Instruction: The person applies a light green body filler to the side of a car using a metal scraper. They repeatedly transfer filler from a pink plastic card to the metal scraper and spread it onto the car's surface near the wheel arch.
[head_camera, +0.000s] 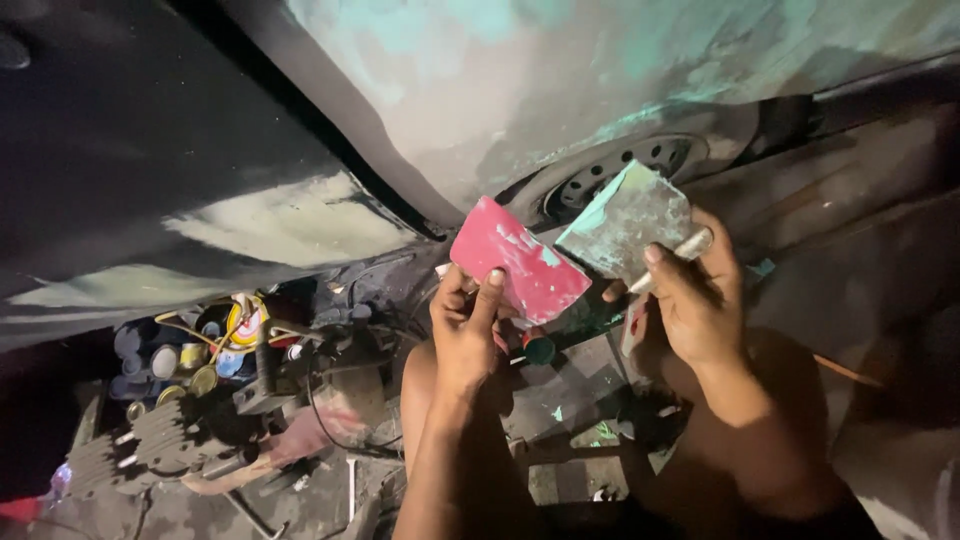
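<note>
My left hand (466, 330) grips a flat red spreader (515, 258) smeared with pale filler, thumb on its lower edge. My right hand (696, 296) holds a second flat spreader (625, 218), greyish and coated with green filler, its edge close to the red one. Both are held up in front of a car body panel (520, 90) patched with grey and green filler. A wheel with a holed steel rim (630, 165) shows behind the spreaders.
A dark door panel (150, 150) with a pale filler patch lies to the left. On the floor at lower left sit several small paint tins (190, 360), wires and a compressor-like machine (160, 445). My knees and a thin stick (845, 372) are below the hands.
</note>
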